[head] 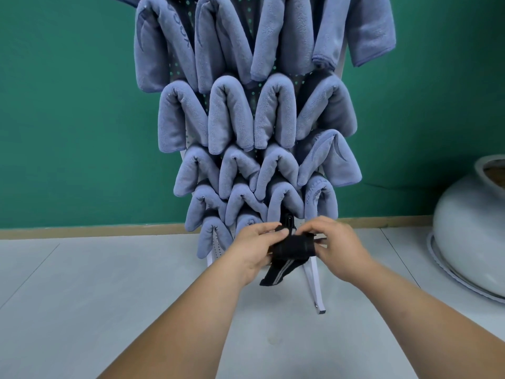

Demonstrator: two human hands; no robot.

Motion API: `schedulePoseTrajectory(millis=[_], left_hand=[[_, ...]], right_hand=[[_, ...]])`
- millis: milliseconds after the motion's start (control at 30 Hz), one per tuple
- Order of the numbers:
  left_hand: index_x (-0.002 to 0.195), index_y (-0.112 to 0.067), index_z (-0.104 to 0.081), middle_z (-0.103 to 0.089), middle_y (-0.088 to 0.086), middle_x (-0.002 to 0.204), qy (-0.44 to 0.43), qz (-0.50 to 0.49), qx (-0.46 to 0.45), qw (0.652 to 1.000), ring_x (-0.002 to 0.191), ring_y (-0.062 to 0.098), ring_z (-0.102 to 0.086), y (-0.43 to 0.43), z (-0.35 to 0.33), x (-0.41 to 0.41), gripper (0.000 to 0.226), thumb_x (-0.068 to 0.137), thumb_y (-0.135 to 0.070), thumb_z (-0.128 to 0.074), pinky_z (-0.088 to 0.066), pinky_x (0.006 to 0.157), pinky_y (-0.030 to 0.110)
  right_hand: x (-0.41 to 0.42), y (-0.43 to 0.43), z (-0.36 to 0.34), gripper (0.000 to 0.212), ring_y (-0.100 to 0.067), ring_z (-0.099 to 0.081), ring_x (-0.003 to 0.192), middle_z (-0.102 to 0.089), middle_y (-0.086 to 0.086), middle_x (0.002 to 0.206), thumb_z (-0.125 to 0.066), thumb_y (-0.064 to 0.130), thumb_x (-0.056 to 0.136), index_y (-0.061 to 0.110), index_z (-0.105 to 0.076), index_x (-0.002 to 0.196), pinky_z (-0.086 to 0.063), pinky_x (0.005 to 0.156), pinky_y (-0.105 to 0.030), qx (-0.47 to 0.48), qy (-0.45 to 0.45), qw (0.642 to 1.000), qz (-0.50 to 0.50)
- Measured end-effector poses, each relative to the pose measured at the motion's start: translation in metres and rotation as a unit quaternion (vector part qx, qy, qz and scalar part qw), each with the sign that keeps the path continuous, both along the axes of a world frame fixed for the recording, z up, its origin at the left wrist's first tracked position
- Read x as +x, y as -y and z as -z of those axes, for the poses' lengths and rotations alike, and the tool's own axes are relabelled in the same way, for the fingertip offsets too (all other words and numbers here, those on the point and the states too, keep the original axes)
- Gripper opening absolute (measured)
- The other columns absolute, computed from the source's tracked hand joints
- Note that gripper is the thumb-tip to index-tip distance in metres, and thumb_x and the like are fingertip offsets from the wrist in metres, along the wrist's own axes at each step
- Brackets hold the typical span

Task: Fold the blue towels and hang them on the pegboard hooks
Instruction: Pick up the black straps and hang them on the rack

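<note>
Grey floor, green wall — left hand and right hand pinch 1 black cloth.

We see the pegboard only in slivers btwn the blue towels — most of it is covered, and the hooks are buried in the folds. The top row of towels is cut by the upper edge. Lettering on a few towels is too small to read. Fingers of the left hand and right hand cover part of the black cloth, so we can't tell what it is. The white pot at right runs off the frame — approx. half shows.
</note>
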State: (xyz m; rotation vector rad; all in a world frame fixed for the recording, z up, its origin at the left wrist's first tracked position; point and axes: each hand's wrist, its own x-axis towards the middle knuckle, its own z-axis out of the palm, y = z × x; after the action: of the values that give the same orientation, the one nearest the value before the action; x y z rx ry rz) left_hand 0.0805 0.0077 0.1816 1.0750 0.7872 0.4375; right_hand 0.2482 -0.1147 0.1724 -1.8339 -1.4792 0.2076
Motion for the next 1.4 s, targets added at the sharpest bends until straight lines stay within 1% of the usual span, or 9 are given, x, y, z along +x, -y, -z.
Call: schedulePoseTrajectory(millis=[167, 267, 333, 600, 733, 1000, 1167, 1300, 1400], left_hand=[[0.126, -0.01, -0.068, -0.08, 0.008, 0.112, 0.013, -0.045, 0.025, 0.999, 0.102, 0.023, -0.077, -0.003, 0.007, 0.003, 0.038, 0.093, 0.008, -0.071, -0.062, 0.087, 0.033], [0.125, -0.01, -0.068, -0.08, 0.007, 0.109, 0.032, -0.058, 0.029, 0.997, 0.105, 0.026, -0.077, -0.004, 0.008, 0.003, 0.038, 0.092, 0.008, -0.072, -0.061, 0.092, 0.037], [0.127, -0.01, -0.067, -0.08, 0.008, 0.113, 0.053, -0.059, 0.024, 0.997, 0.109, 0.027, -0.076, -0.005, 0.008, 0.003, 0.039, 0.091, 0.006, -0.074, -0.059, 0.099, 0.042], [0.123, -0.018, -0.073, -0.08, 0.001, 0.112, -0.001, -0.032, 0.077, 0.996, 0.107, 0.021, -0.076, -0.002, 0.003, 0.001, 0.035, 0.092, -0.033, -0.081, -0.057, 0.104, 0.048], [0.115, -0.02, -0.077, -0.082, 0.001, 0.102, -0.114, 0.037, 0.055, 0.991, 0.093, 0.022, -0.08, 0.004, -0.002, -0.004, 0.048, 0.091, -0.062, -0.071, -0.066, 0.085, 0.043], [0.124, 0.004, -0.067, -0.076, 0.023, 0.115, 0.034, -0.048, -0.133, 0.989, 0.105, 0.035, -0.076, -0.006, -0.003, 0.0, 0.065, 0.096, -0.055, -0.069, -0.062, 0.094, 0.046], [0.115, 0.004, -0.07, -0.077, 0.021, 0.114, 0.01, -0.033, -0.044, 0.998, 0.1, 0.028, -0.077, -0.003, 0.004, 0.001, 0.018, 0.102, -0.006, -0.066, -0.059, 0.099, 0.044], [0.122, -0.003, -0.069, -0.079, 0.013, 0.112, -0.046, -0.045, 0.054, 0.996, 0.109, 0.031, -0.074, -0.004, 0.018, 0.005, 0.028, 0.098, 0.008, -0.061, -0.058, 0.101, 0.047], [0.123, -0.007, -0.069, -0.078, 0.01, 0.116, -0.023, -0.032, 0.088, 0.995, 0.113, 0.027, -0.073, -0.001, 0.018, 0.011, 0.03, 0.101, 0.008, -0.056, -0.057, 0.103, 0.045]], right_hand=[[-0.004, -0.002, -0.002, 0.059, -0.001, -0.069, 0.103, -0.074, 0.014, 0.118, -0.053, -0.012, 0.091, 0.038, -0.076, 0.11, -0.056, 0.097, -0.03, -0.05, -0.118, 0.992, 0.012], [-0.009, -0.006, -0.004, 0.028, -0.012, -0.071, 0.112, -0.075, 0.008, 0.12, -0.065, 0.03, 0.099, 0.036, -0.068, 0.126, -0.055, 0.106, -0.044, -0.046, -0.296, 0.954, 0.028], [-0.011, -0.005, -0.001, 0.05, -0.015, -0.072, 0.114, -0.076, 0.003, 0.12, -0.074, 0.053, 0.09, 0.036, -0.06, 0.135, -0.054, 0.108, -0.047, -0.065, -0.339, 0.938, 0.023], [-0.017, -0.005, -0.012, 0.035, -0.03, -0.077, 0.106, -0.08, -0.013, 0.109, -0.073, 0.013, 0.099, 0.017, -0.065, 0.133, -0.06, 0.098, -0.048, -0.014, -0.44, 0.898, -0.022], [-0.015, -0.005, -0.013, 0.041, -0.028, -0.078, 0.092, -0.079, -0.012, 0.1, -0.076, 0.007, 0.095, 0.017, -0.065, 0.133, -0.064, 0.087, -0.045, 0.026, -0.412, 0.911, 0.017], [-0.008, -0.003, -0.008, 0.032, -0.009, -0.071, 0.089, -0.075, 0.01, 0.093, -0.086, 0.009, 0.083, 0.031, -0.069, 0.097, -0.056, 0.083, -0.023, 0.03, -0.136, 0.988, 0.059], [-0.003, 0.0, 0.001, 0.044, 0.002, -0.066, 0.116, -0.073, 0.028, 0.117, -0.081, 0.002, 0.081, 0.039, -0.074, 0.103, -0.052, 0.105, -0.032, -0.038, -0.013, 0.999, -0.014], [-0.006, -0.006, -0.001, 0.063, 0.004, -0.058, 0.129, -0.069, 0.021, 0.132, -0.055, -0.015, 0.086, 0.035, -0.077, 0.117, -0.044, 0.115, -0.027, -0.055, -0.144, 0.988, 0.016], [-0.01, -0.008, -0.004, 0.028, -0.002, -0.061, 0.124, -0.068, 0.012, 0.133, -0.054, 0.027, 0.109, 0.028, -0.066, 0.135, -0.047, 0.113, -0.034, -0.041, -0.295, 0.951, 0.079]])
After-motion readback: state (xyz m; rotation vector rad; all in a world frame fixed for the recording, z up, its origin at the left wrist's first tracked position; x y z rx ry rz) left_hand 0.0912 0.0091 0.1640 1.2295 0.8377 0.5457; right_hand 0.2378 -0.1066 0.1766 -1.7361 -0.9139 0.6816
